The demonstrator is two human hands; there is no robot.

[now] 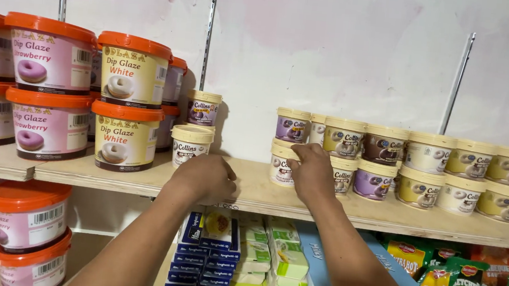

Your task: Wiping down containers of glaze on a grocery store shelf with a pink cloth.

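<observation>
Nearest, two bare forearms reach up to a wooden shelf (384,219). Left hand (204,177) rests curled on the shelf edge, holding nothing, just below a small cream-lidded tub (190,144). Right hand (311,173) pinches a small tub (279,166) in the stacked row. Farther left stand large orange-lidded buckets (128,103) against a white wall (350,53).

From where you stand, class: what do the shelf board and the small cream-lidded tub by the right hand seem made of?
Shelf board: probably plywood, pale and matt, with bare grain showing. Small tub: likely plastic, smooth cream lid with a glossy printed label; right hand touches it.
</observation>
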